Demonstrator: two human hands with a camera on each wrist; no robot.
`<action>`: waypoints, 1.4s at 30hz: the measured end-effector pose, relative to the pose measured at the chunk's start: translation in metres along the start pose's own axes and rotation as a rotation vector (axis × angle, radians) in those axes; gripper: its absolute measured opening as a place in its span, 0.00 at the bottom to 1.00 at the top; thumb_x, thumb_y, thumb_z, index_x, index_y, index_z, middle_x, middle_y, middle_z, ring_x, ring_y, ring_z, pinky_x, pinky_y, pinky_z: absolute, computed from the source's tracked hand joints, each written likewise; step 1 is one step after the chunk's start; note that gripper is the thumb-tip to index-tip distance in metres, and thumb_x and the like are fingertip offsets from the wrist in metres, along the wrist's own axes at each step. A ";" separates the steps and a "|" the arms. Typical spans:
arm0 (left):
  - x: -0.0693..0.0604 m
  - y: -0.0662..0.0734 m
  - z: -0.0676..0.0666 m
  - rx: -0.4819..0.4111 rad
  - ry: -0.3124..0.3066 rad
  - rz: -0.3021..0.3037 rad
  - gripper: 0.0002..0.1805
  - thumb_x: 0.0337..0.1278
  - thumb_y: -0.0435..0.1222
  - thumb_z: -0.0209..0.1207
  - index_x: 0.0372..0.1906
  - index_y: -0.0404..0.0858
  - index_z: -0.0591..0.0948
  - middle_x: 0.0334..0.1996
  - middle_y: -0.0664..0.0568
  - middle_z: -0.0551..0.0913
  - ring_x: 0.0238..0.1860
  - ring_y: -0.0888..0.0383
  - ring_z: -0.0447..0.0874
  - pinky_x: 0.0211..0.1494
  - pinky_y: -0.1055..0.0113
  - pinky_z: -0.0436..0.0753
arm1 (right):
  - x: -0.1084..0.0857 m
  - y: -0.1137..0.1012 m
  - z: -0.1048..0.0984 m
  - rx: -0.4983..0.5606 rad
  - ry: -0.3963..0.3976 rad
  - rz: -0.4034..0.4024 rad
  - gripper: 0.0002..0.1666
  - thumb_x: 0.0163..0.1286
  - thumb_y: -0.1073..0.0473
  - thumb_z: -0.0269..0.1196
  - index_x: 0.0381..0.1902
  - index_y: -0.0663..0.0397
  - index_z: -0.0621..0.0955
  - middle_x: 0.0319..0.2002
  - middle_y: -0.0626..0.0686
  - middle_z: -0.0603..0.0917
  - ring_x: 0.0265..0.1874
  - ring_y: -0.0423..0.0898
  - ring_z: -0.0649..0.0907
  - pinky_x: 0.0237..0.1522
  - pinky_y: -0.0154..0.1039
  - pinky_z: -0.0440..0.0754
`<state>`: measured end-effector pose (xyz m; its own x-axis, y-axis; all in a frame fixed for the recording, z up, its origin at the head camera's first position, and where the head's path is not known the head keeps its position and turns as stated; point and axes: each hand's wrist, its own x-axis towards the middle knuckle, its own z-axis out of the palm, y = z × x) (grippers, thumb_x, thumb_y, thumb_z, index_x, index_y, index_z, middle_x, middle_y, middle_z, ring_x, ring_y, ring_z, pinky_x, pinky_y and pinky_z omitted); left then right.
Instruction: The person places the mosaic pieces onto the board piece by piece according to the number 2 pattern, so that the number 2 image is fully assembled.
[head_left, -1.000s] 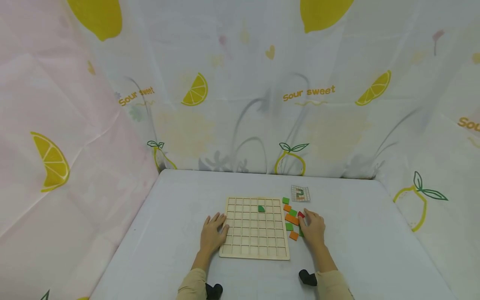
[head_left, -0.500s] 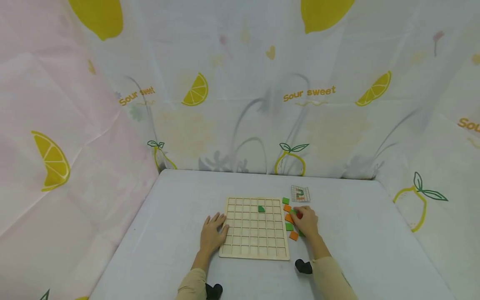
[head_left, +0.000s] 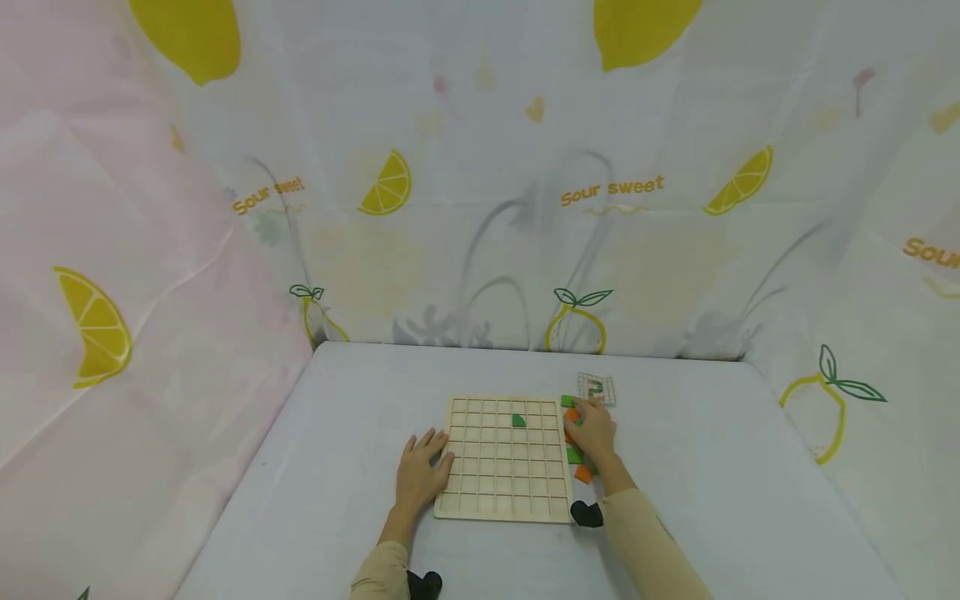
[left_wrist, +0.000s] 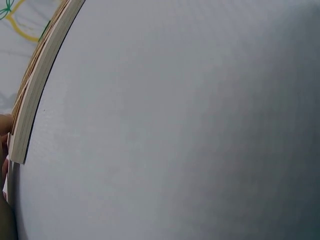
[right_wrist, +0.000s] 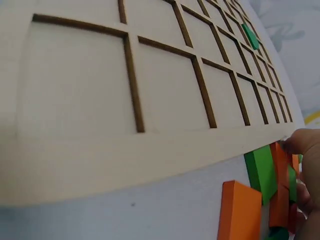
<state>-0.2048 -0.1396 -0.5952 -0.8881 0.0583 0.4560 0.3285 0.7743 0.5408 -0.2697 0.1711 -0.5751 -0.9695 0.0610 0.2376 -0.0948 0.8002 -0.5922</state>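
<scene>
A pale wooden grid board [head_left: 504, 477] lies on the white table, with a green curved-corner tile [head_left: 518, 421] in one of its upper cells. My left hand [head_left: 422, 477] rests at the board's left edge, fingers extended and thumb against it. Beyond the right edge, my right hand [head_left: 592, 431] is over several loose tiles, its thumb and forefinger by an orange tile [head_left: 572, 414]. In the right wrist view the thumb [right_wrist: 300, 142] is at the board's edge, above orange and green tiles [right_wrist: 261, 172]. Whether it pinches one is hidden.
A small printed grid card [head_left: 596, 387] lies behind the right hand. An orange tile [head_left: 582, 474] sits nearest the front, with a green one [head_left: 574, 456] behind it. Black wrist devices [head_left: 587, 513] hang by both forearms. Lemon-print cloth [head_left: 450, 250] stands around the table.
My right hand has moved left and slightly away from me, from the red tile towards the orange one near the board. The left hand stays at the board's edge. The head view shifts slightly.
</scene>
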 end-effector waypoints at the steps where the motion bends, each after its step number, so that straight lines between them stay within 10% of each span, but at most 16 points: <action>1: 0.000 0.000 0.000 -0.003 -0.002 -0.001 0.19 0.50 0.33 0.63 0.49 0.31 0.81 0.49 0.41 0.82 0.56 0.42 0.77 0.68 0.44 0.63 | 0.002 -0.001 0.001 -0.010 -0.010 -0.006 0.25 0.55 0.60 0.61 0.51 0.64 0.79 0.52 0.68 0.77 0.49 0.67 0.77 0.40 0.66 0.75; 11: 0.000 -0.001 0.000 -0.013 0.007 0.002 0.18 0.50 0.34 0.63 0.48 0.31 0.82 0.49 0.41 0.83 0.56 0.42 0.77 0.68 0.44 0.64 | 0.018 -0.009 0.003 -0.011 -0.016 -0.028 0.25 0.57 0.63 0.57 0.54 0.65 0.76 0.53 0.70 0.73 0.52 0.68 0.73 0.44 0.68 0.75; 22: 0.001 -0.002 0.000 -0.014 0.010 0.000 0.18 0.50 0.34 0.63 0.48 0.31 0.82 0.49 0.41 0.82 0.56 0.42 0.77 0.67 0.44 0.64 | 0.035 -0.023 -0.005 -0.240 -0.347 -0.055 0.24 0.70 0.63 0.44 0.63 0.55 0.71 0.66 0.58 0.68 0.62 0.71 0.62 0.60 0.73 0.59; 32: -0.001 -0.003 0.002 0.002 0.025 0.006 0.18 0.49 0.34 0.63 0.47 0.31 0.82 0.48 0.41 0.83 0.55 0.42 0.78 0.67 0.43 0.65 | 0.031 -0.017 -0.006 -0.230 -0.143 -0.080 0.16 0.61 0.62 0.58 0.46 0.65 0.80 0.46 0.65 0.80 0.46 0.64 0.77 0.45 0.60 0.78; 37: -0.001 -0.003 0.002 -0.007 0.025 0.007 0.18 0.49 0.34 0.63 0.48 0.31 0.82 0.49 0.41 0.83 0.56 0.42 0.77 0.67 0.43 0.64 | 0.027 -0.009 -0.007 -0.059 -0.106 -0.056 0.20 0.52 0.63 0.61 0.41 0.74 0.80 0.38 0.67 0.83 0.33 0.57 0.79 0.31 0.49 0.80; 42: -0.001 -0.003 0.001 -0.007 0.017 0.010 0.18 0.50 0.34 0.62 0.48 0.31 0.82 0.49 0.41 0.83 0.56 0.42 0.77 0.67 0.43 0.64 | 0.022 -0.007 -0.007 0.127 -0.072 -0.006 0.23 0.52 0.64 0.61 0.44 0.76 0.79 0.41 0.70 0.82 0.39 0.61 0.82 0.41 0.52 0.83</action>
<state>-0.2053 -0.1411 -0.5978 -0.8790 0.0553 0.4737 0.3399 0.7694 0.5408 -0.2893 0.1713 -0.5606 -0.9821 0.0098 0.1881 -0.1239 0.7184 -0.6845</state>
